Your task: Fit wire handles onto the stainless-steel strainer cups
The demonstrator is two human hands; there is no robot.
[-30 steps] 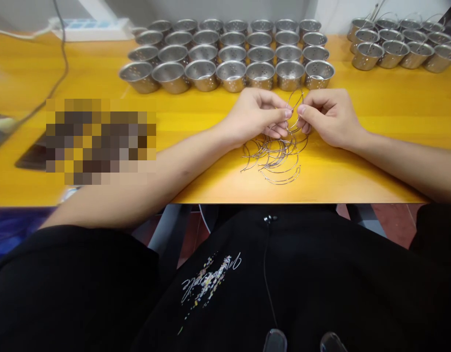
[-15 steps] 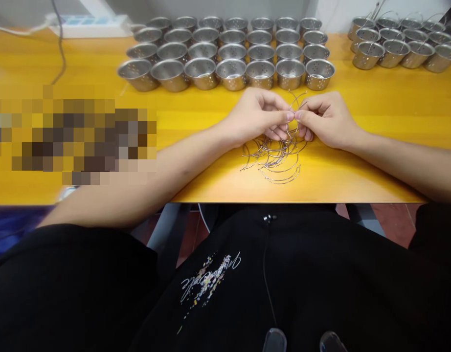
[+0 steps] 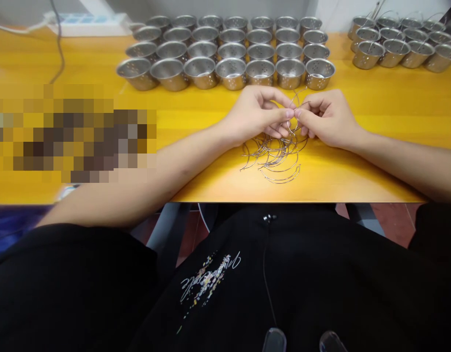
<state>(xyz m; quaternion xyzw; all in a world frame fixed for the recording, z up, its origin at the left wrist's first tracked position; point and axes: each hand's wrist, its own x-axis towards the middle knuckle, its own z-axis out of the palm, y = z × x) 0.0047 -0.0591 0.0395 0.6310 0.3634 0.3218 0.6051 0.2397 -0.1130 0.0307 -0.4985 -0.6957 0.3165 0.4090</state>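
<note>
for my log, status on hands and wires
Left hand and right hand: both pinching thin, curved silver metal wires, close together. Loose wire pile below. Round, silver, perforated metal cups beyond, none between hands.

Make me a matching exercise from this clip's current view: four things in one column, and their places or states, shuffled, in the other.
Things:
1. left hand
2. loose curved wires
3. power strip
4. smaller group of metal cups

Places or states:
A. white, at the upper left of the picture
B. pinching thin wire between thumb and finger
C. standing in rows at the upper right of the picture
D. heaped on the yellow table, toward its near edge

Right pairs: 1-B, 2-D, 3-A, 4-C
</note>
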